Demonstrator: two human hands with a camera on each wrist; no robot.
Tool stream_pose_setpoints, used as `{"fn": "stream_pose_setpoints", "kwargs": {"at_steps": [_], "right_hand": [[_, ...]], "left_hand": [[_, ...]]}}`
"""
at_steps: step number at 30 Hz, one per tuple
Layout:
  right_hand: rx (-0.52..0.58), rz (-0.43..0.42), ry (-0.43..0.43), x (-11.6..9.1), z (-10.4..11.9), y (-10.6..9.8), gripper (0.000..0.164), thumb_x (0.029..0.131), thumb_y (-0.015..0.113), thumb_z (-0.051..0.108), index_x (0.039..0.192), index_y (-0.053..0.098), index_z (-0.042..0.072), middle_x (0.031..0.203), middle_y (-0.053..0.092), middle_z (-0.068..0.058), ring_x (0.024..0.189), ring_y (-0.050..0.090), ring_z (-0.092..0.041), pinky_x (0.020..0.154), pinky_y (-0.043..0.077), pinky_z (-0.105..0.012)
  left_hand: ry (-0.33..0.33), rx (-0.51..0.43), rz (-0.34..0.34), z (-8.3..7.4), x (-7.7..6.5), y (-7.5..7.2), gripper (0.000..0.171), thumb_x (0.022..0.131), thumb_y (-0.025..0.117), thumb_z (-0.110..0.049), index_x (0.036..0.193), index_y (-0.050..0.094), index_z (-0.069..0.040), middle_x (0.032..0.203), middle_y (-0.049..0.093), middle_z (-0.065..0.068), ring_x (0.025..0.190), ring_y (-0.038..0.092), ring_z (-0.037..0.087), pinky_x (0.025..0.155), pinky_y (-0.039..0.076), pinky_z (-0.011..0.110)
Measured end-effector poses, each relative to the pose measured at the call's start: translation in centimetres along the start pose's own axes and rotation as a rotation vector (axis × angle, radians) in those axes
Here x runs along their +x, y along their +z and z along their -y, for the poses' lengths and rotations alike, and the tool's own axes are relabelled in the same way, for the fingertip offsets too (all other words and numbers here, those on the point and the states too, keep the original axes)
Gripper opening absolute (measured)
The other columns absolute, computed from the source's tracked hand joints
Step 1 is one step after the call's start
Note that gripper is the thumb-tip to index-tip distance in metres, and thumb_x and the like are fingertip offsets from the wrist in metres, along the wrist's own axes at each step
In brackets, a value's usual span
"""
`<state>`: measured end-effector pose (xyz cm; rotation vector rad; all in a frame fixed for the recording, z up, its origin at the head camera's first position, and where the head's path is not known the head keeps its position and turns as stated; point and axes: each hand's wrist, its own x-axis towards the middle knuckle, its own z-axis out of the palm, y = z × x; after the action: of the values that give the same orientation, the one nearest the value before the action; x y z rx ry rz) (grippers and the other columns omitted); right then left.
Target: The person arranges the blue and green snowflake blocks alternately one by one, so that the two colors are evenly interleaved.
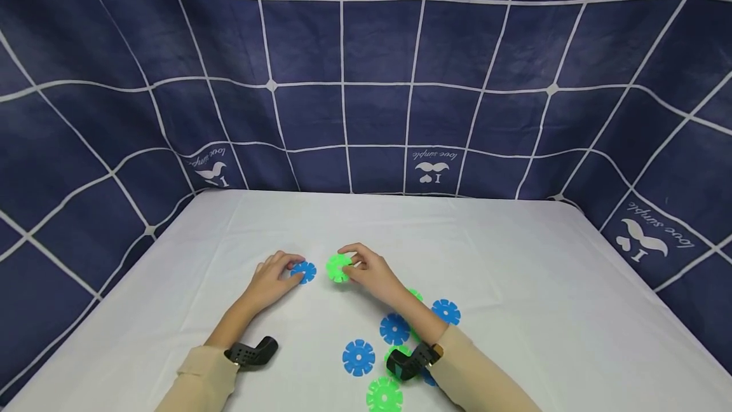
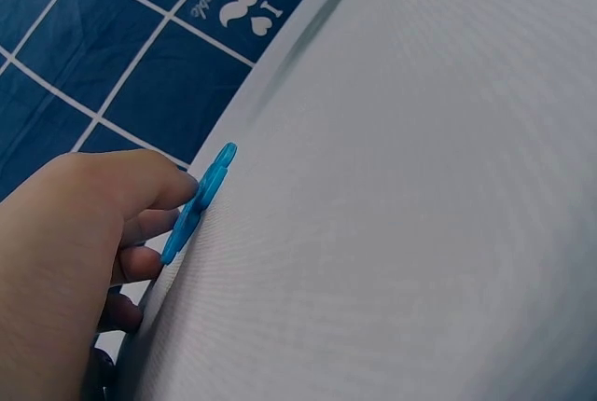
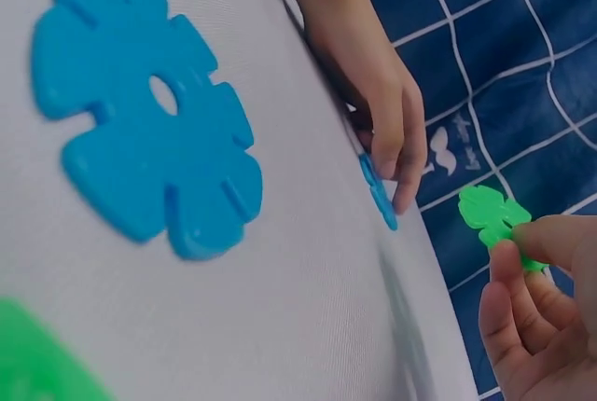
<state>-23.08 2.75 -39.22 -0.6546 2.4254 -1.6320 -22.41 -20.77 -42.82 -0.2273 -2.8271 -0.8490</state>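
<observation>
My left hand (image 1: 271, 281) pinches a blue snowflake disc (image 1: 307, 271) by its left edge, close over the white tablecloth. In the left wrist view this blue disc (image 2: 199, 203) is seen nearly edge-on, with thumb and fingertips at its side. To the right, my right hand (image 1: 374, 277) holds a green snowflake disc (image 1: 336, 267) between thumb and fingers, raised above the cloth. The right wrist view shows the notched petals of the green disc (image 3: 483, 207), with part of it covered by the fingers. A gap separates the two held discs.
Several loose discs lie near and under my right forearm, among them a blue disc (image 1: 358, 358), another blue disc (image 1: 446, 312) and a green disc (image 1: 384, 395). Some are partly hidden by the arm. A navy checked curtain (image 1: 377, 49) surrounds the white tabletop (image 1: 515, 259).
</observation>
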Motion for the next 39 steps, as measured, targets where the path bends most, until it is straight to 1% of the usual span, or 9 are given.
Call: {"fn": "stream_pose_setpoints", "kwargs": {"at_steps": [4, 8, 15, 18, 22, 26, 31, 36, 39], "right_hand": [[0.038, -0.02, 0.016, 0.7, -0.2, 0.5, 0.031, 0.085, 0.06, 0.011, 0.116, 0.056, 0.015, 0.082, 0.057, -0.006, 0.063, 0.056, -0.019, 0.059, 0.045, -0.024], [0.03, -0.026, 0.042, 1.1, -0.6, 1.2, 0.031, 0.085, 0.061, 0.013, 0.115, 0.056, 0.014, 0.08, 0.057, -0.006, 0.059, 0.052, -0.012, 0.056, 0.042, -0.021], [-0.106, -0.084, 0.054, 1.8, -1.0, 2.3, 0.03, 0.086, 0.06, 0.016, 0.115, 0.054, 0.013, 0.084, 0.057, -0.003, 0.054, 0.041, -0.008, 0.05, 0.034, -0.019], [-0.165, -0.103, 0.051, 2.0, -1.3, 2.6, 0.029, 0.086, 0.059, 0.016, 0.115, 0.054, 0.012, 0.085, 0.059, -0.005, 0.054, 0.041, -0.009, 0.05, 0.034, -0.02], [-0.277, -0.152, 0.042, 2.0, -1.8, 3.2, 0.028, 0.084, 0.062, 0.018, 0.111, 0.057, 0.01, 0.088, 0.059, -0.004, 0.061, 0.044, -0.009, 0.056, 0.037, -0.022], [-0.383, -0.188, 0.033, 1.7, -2.0, 3.8, 0.027, 0.083, 0.064, 0.022, 0.107, 0.061, 0.011, 0.093, 0.055, -0.003, 0.075, 0.051, -0.013, 0.067, 0.04, -0.026], [-0.411, -0.202, 0.017, 1.4, -1.9, 4.1, 0.023, 0.084, 0.063, 0.026, 0.104, 0.063, 0.013, 0.097, 0.054, -0.003, 0.087, 0.054, -0.018, 0.075, 0.04, -0.031], [-0.396, -0.205, -0.005, 1.3, -2.1, 4.0, 0.025, 0.087, 0.058, 0.032, 0.106, 0.062, 0.017, 0.102, 0.055, -0.003, 0.072, 0.049, -0.011, 0.068, 0.036, -0.027], [-0.407, -0.181, -0.011, 1.1, -2.2, 3.8, 0.022, 0.087, 0.056, 0.033, 0.103, 0.063, 0.021, 0.108, 0.054, -0.002, 0.067, 0.045, -0.01, 0.066, 0.034, -0.026]], "left_hand": [[0.003, 0.003, 0.004, 0.0, 0.1, 0.1, 0.036, 0.081, 0.063, -0.027, 0.113, 0.06, -0.011, 0.092, 0.053, 0.0, 0.088, 0.045, 0.015, 0.073, 0.026, 0.03], [0.0, 0.001, 0.007, -0.1, 0.1, 0.1, 0.035, 0.081, 0.063, -0.026, 0.112, 0.061, -0.01, 0.092, 0.053, 0.0, 0.089, 0.046, 0.016, 0.074, 0.027, 0.032], [0.022, 0.005, -0.007, 0.1, 0.1, 0.0, 0.035, 0.081, 0.063, -0.026, 0.111, 0.061, -0.01, 0.091, 0.053, -0.001, 0.088, 0.046, 0.016, 0.073, 0.026, 0.03], [0.025, 0.005, -0.017, 0.1, 0.1, 0.0, 0.034, 0.08, 0.064, -0.026, 0.111, 0.062, -0.011, 0.09, 0.053, -0.002, 0.087, 0.046, 0.014, 0.072, 0.025, 0.029], [0.027, -0.001, -0.014, 0.1, 0.0, 0.0, 0.034, 0.08, 0.064, -0.026, 0.11, 0.062, -0.011, 0.091, 0.054, -0.001, 0.088, 0.047, 0.015, 0.072, 0.025, 0.029], [0.017, 0.002, -0.009, 0.2, -0.2, 0.0, 0.034, 0.08, 0.064, -0.025, 0.11, 0.062, -0.01, 0.092, 0.054, 0.0, 0.089, 0.047, 0.016, 0.074, 0.026, 0.03], [0.013, 0.003, -0.015, 0.3, -0.3, 0.2, 0.034, 0.08, 0.064, -0.026, 0.111, 0.061, -0.011, 0.092, 0.053, -0.001, 0.089, 0.046, 0.015, 0.074, 0.026, 0.03], [0.012, 0.005, -0.016, 0.3, -0.2, 0.2, 0.034, 0.08, 0.064, -0.027, 0.111, 0.061, -0.011, 0.093, 0.054, -0.001, 0.089, 0.047, 0.015, 0.073, 0.026, 0.029], [0.015, 0.009, -0.019, 0.2, -0.1, 0.2, 0.034, 0.08, 0.064, -0.027, 0.11, 0.062, -0.011, 0.093, 0.054, -0.001, 0.089, 0.047, 0.015, 0.073, 0.026, 0.029]]}}
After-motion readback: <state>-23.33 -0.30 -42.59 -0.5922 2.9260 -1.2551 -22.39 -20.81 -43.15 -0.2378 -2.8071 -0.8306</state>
